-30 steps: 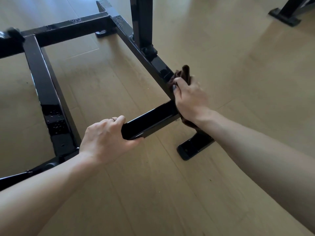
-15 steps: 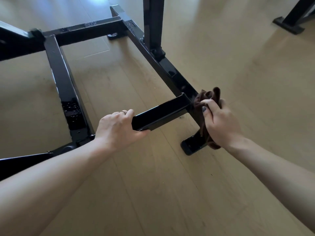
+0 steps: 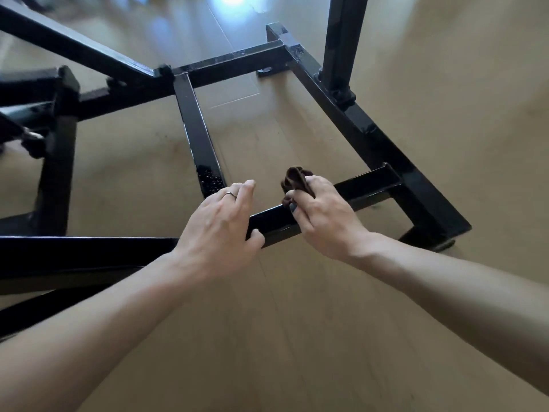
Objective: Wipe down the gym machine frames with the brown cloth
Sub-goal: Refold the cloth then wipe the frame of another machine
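A black steel gym machine frame point(image 3: 374, 144) lies low over the wooden floor, built of square tubes. Its near crossbar point(image 3: 368, 185) runs from the right rail toward me. My right hand point(image 3: 323, 217) grips a bunched brown cloth point(image 3: 295, 179) and presses it onto the top of that crossbar. My left hand point(image 3: 219, 224) rests on the same crossbar just to the left, thumb hooked under its near side and fingers lying loosely over the top. A ring shows on one finger.
A black upright post point(image 3: 341, 46) rises from the right rail. A middle rail point(image 3: 197, 135) and slanted braces point(image 3: 74, 46) fill the left side. The frame's foot point(image 3: 439, 239) sits on the light wooden floor point(image 3: 297, 337) at the right.
My right hand with the cloth has moved left from the corner joint by the right rail onto the near crossbar. My left hand's fingers have loosened. The view has shifted right and closer.
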Tool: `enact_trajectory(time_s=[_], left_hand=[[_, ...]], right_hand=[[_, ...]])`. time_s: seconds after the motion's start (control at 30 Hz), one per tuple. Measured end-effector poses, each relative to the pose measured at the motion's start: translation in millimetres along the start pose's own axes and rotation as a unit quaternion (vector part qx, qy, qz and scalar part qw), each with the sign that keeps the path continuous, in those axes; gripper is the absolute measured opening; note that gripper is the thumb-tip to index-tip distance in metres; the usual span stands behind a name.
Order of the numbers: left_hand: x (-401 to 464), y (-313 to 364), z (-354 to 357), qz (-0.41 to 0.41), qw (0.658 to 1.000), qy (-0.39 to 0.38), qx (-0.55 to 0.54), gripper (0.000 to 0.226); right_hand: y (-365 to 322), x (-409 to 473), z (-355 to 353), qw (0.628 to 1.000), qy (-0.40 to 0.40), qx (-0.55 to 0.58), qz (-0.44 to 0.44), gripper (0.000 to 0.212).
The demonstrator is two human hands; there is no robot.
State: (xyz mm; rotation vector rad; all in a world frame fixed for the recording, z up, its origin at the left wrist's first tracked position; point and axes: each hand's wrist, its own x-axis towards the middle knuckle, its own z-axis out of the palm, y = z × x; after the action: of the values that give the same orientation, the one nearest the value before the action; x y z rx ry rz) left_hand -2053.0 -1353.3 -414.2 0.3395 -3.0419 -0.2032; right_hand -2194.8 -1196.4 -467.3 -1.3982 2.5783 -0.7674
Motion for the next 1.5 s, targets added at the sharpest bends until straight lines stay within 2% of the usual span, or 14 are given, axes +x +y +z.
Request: enact_trajectory(time_s=[0.17, 0.33, 0.47, 0.57, 0.63, 0.7, 0.77, 0.97, 1.1, 1.2, 1.27, 1.3, 1.4, 1.5], left_hand=[[17.1, -14.0, -17.4, -0.147, 0.973, 0.017, -0.176, 0.045], [27.4, -24.4, -21.1, -0.210, 0.953, 0.007, -0.216, 0.042], [19.0, -23.1, -19.9, -0.195, 0.945, 0.016, -0.262, 0.040], [16.9, -21.8, -25.3, -0.166, 0.932, 0.029, -0.321, 0.038], [23.9, -25.4, -28.7, -0.197, 0.904, 0.033, -0.378, 0.041], [31.1, -30.4, -33.3, -0.269, 0.860, -0.002, -0.434, 0.055], [32.9, -38.0, -32.3, -0.304, 0.844, -0.048, -0.440, 0.060], [12.1, -47.3, -9.9, -0.205, 0.958, -0.040, -0.196, 0.029], [5.9, -41.6, -12.7, -0.164, 0.979, -0.029, -0.117, 0.031], [-2.9, -27.5, -10.0, -0.022, 1.000, 0.007, -0.017, 0.034], [-9.0, -15.5, -4.5, -0.031, 0.997, -0.036, -0.055, 0.038], [-9.9, -13.3, 0.9, -0.052, 0.995, -0.067, -0.061, 0.051], [-11.2, -12.0, 15.2, -0.055, 0.993, -0.098, 0.031, 0.082], [-11.7, -14.3, 22.6, -0.059, 0.996, -0.062, 0.016, 0.074]], right_hand=[[-42.7, 8.3, 16.4, 0.992, -0.087, 0.000, -0.094, 0.038], [-73.0, 6.4, 30.1, 0.986, -0.115, -0.011, -0.121, 0.047], [-68.5, 14.6, 3.2, 0.974, -0.108, 0.200, -0.015, 0.037], [-74.2, 27.4, -12.6, 0.927, -0.062, 0.358, 0.091, 0.062], [-81.3, 34.2, -11.9, 0.901, -0.058, 0.412, 0.125, 0.088], [-86.8, 37.0, -5.2, 0.913, -0.072, 0.386, 0.109, 0.108], [-87.7, 34.9, 8.8, 0.934, -0.094, 0.341, 0.057, 0.115], [-68.9, 25.5, 30.6, 0.966, -0.168, 0.195, -0.020, 0.124], [-43.5, 20.0, 20.5, 0.981, -0.175, 0.077, -0.030, 0.132], [-30.7, 19.8, 18.7, 0.976, -0.205, -0.044, -0.060, 0.130], [-29.8, 20.0, 21.9, 0.970, -0.217, -0.082, -0.074, 0.133], [-30.2, 20.1, 22.8, 0.968, -0.219, -0.090, -0.079, 0.134], [-27.9, 20.2, 19.9, 0.967, -0.217, -0.100, -0.087, 0.137], [-23.3, 20.0, 14.7, 0.962, -0.220, -0.128, -0.093, 0.135]])
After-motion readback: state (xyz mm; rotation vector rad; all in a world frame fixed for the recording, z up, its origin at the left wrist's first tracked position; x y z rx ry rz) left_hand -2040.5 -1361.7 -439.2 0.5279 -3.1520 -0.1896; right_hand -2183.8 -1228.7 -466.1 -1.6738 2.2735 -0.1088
